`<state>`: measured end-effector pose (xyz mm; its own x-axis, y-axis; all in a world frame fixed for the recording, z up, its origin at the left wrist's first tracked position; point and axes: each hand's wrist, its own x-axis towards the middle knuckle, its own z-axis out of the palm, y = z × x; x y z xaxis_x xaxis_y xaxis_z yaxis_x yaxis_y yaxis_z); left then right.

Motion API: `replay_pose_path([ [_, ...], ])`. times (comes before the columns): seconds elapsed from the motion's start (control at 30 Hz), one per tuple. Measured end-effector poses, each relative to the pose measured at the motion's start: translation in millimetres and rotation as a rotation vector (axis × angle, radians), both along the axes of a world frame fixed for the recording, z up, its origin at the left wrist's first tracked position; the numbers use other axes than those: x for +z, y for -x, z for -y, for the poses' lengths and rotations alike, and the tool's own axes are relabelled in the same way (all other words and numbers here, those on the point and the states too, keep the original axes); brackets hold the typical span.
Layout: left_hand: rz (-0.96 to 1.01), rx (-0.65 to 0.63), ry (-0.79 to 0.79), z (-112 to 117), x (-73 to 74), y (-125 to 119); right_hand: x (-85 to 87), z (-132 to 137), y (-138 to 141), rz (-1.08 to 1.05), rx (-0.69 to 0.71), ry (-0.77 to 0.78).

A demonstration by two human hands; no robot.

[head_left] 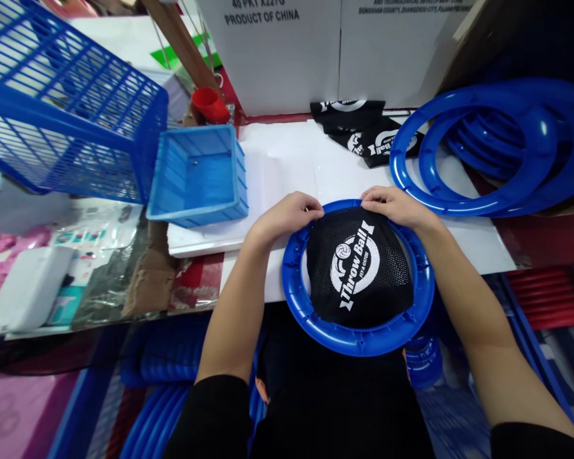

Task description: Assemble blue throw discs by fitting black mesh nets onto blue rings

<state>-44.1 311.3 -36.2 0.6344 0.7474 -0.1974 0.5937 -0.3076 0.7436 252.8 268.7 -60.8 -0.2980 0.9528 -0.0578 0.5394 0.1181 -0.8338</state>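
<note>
A blue plastic ring (358, 340) rests at the table's front edge, close to my body. Black mesh fabric (392, 268) printed "Throw Ball" in white covers much of its opening, with a gap along the left side. My left hand (296, 213) pinches the far left of the rim, where the mesh edge meets it. On the far right of the rim, my right hand (392, 205) grips with bent fingers and thumb. Both hands are closed on the ring and the fabric edge; the exact fingertip contact is partly hidden.
Loose blue rings (476, 205) lie at the right, beside more black printed mesh pieces (385, 143). Left of the white work surface (280, 150) stand a blue bin (196, 217) and a tilted blue basket (146, 143). White cartons (291, 64) form a wall behind.
</note>
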Motion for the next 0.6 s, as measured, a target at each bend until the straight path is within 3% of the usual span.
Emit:
replay_pose_path([
  [0.37,-0.022,-0.046,-0.169,-0.7,-1.9,1.8,-3.5,-2.9,2.7,0.000,-0.020,-0.015],
  [0.6,-0.005,-0.025,-0.043,-0.4,-3.4,-0.7,-1.3,-4.3,2.5,-0.024,-0.019,-0.012],
])
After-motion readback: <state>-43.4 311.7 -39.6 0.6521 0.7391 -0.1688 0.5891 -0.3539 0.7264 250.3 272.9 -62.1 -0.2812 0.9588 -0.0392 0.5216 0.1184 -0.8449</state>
